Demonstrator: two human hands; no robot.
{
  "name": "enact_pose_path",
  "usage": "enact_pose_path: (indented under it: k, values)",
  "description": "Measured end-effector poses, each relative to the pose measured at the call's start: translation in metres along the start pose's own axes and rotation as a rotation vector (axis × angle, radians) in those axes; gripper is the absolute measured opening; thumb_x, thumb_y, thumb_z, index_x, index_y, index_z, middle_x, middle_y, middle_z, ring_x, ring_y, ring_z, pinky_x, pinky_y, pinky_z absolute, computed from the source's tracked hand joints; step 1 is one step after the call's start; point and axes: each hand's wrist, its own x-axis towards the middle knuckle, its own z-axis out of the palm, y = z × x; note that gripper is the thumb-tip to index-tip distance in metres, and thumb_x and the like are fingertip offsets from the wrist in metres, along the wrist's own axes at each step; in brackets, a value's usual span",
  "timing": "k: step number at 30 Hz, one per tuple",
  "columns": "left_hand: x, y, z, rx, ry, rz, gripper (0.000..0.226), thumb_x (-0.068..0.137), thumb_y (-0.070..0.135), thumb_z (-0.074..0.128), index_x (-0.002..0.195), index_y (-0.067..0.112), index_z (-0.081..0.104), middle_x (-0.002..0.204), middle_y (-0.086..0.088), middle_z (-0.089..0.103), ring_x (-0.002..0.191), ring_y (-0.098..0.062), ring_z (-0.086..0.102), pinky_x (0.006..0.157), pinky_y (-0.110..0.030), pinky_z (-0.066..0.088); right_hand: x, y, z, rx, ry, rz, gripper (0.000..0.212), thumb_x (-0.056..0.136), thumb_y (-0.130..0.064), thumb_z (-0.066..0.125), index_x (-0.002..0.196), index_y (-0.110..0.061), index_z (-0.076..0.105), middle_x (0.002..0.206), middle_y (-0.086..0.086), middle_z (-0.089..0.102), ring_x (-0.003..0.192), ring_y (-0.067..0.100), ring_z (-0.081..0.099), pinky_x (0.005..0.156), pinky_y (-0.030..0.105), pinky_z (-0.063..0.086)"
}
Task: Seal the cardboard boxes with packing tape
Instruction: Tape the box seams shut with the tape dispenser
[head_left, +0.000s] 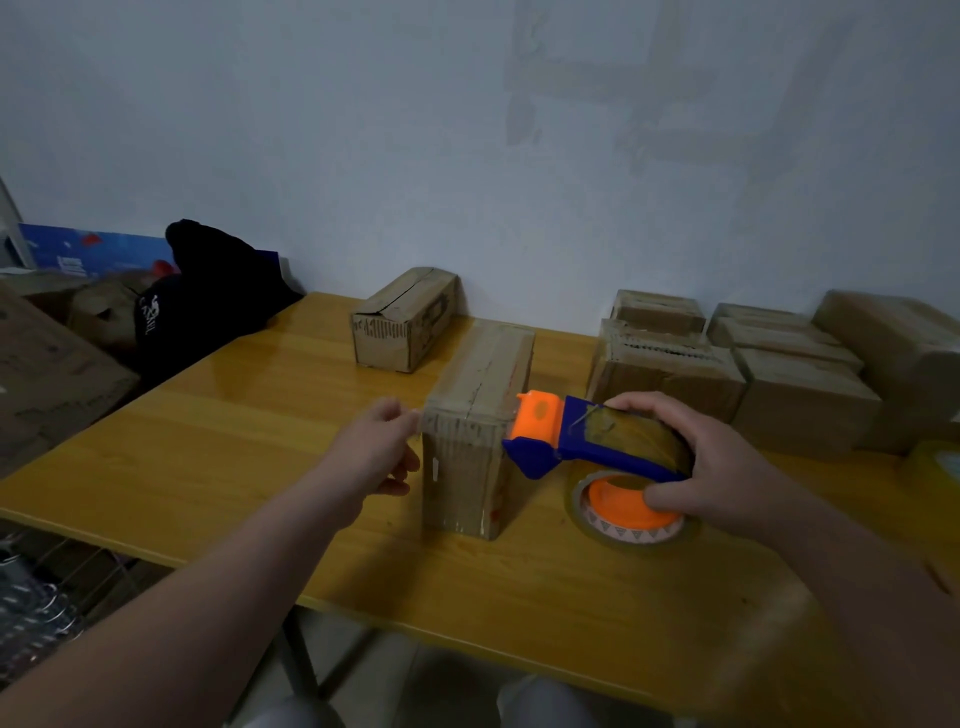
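Head view: the box (480, 395) I'm sealing sits mid-desk (249, 447), nearer the front edge than the back, and its long axis runs straight away from me toward the wall. It's right between my hands. My left hand (382, 452) is against its left face at the near top corner, fingers bent. Whether they pinch a tape end or only steady the cardboard, I cannot tell; it's blurred there. My right hand (722, 457) is wrapped round the dispenser (540, 447), thumb on the orange hub of the roll (631, 514). The dispenser's orange head touches the box's near right top edge, so the right hand is the working one.

The box top already looks glossy with tape, so I'd judge this as finishing or cutting at the near end. Any further strip should follow that long axis, away from me.

Another box (402, 325) waits by the back edge, and a stack (779, 384) fills the back right corner.
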Motion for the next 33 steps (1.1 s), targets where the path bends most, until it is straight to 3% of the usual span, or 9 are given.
enact_pose_path:
  k: [4,7,12,15,17,20,23,28,33]
  values:
    - [-0.001,-0.008,-0.001,0.050,0.081,0.035,0.007,0.094,0.021,0.054,0.090,0.015,0.056,0.091,-0.009,0.061,0.083,-0.023,0.057,0.070,-0.036,0.050,-0.002,0.000,0.002,0.014,0.018,0.005,0.075,0.065,-0.010,0.075,0.115,-0.058,0.047,0.108,-0.016,0.056,0.084,0.018,0.065,0.063,0.042,0.058]
    - [-0.010,0.002,-0.001,-0.195,0.255,0.204,0.021,0.092,0.007,0.049,0.090,0.022,0.063,0.095,-0.001,0.067,0.093,-0.017,0.062,0.079,-0.030,0.050,-0.002,0.000,0.006,0.032,0.031,0.005,0.076,0.069,0.001,0.075,0.118,-0.050,0.047,0.111,-0.017,0.054,0.086,0.014,0.065,0.064,0.042,0.058]
    - [-0.031,-0.003,0.013,-0.140,0.041,0.278,0.053,0.091,0.013,0.047,0.142,0.025,0.038,0.140,0.008,0.049,0.127,-0.010,0.045,0.107,-0.039,0.038,-0.003,0.004,0.011,0.030,0.048,-0.008,0.077,0.069,0.005,0.074,0.121,-0.045,0.047,0.113,-0.014,0.055,0.081,0.019,0.065,0.062,0.041,0.057]
    - [-0.031,-0.005,0.008,-0.058,0.002,0.232,0.062,0.091,0.017,0.050,0.148,0.023,0.028,0.145,0.003,0.043,0.125,-0.011,0.043,0.102,-0.032,0.037,-0.005,0.007,0.012,0.040,0.058,-0.019,0.076,0.068,0.002,0.076,0.121,-0.043,0.047,0.114,-0.015,0.055,0.085,0.016,0.065,0.064,0.041,0.058]
    - [-0.031,-0.002,0.005,0.225,0.056,0.277,0.069,0.091,0.026,0.053,0.151,0.025,0.018,0.147,0.003,0.041,0.123,-0.010,0.043,0.095,-0.028,0.036,-0.005,0.005,0.016,0.052,0.075,-0.031,0.072,0.063,-0.009,0.075,0.120,-0.043,0.048,0.111,-0.017,0.056,0.086,0.011,0.064,0.064,0.037,0.058]
    - [-0.029,0.007,0.007,0.812,0.188,0.632,0.077,0.088,0.033,0.054,0.150,0.027,0.010,0.156,0.002,0.022,0.140,-0.009,0.018,0.114,-0.035,0.015,-0.004,0.003,0.021,0.048,0.100,-0.038,0.070,0.057,-0.017,0.069,0.117,-0.046,0.048,0.104,-0.018,0.058,0.081,0.011,0.065,0.058,0.028,0.057]
    - [-0.025,0.016,0.015,1.071,0.007,0.824,0.077,0.087,0.028,0.056,0.150,0.027,0.011,0.157,0.006,0.016,0.141,-0.004,0.006,0.110,-0.030,-0.007,-0.003,0.003,0.023,0.064,0.096,-0.050,0.070,0.057,-0.019,0.068,0.115,-0.051,0.047,0.104,-0.015,0.058,0.077,0.008,0.064,0.054,0.020,0.052]
    - [-0.021,0.018,0.017,1.122,-0.001,0.867,0.074,0.087,0.031,0.058,0.149,0.031,0.016,0.155,0.011,0.024,0.140,-0.005,0.022,0.105,-0.021,0.011,-0.009,0.003,0.019,0.106,0.065,-0.030,0.072,0.058,-0.018,0.070,0.116,-0.055,0.048,0.102,-0.018,0.060,0.078,0.011,0.066,0.055,0.023,0.053]
    - [-0.023,0.022,0.025,1.149,0.050,0.848,0.068,0.088,0.035,0.056,0.147,0.037,0.022,0.152,0.016,0.029,0.137,-0.007,0.031,0.103,-0.026,0.035,-0.021,0.000,-0.003,0.075,0.009,0.027,0.078,0.057,-0.019,0.075,0.114,-0.064,0.048,0.098,-0.024,0.061,0.083,0.023,0.066,0.060,0.044,0.059]
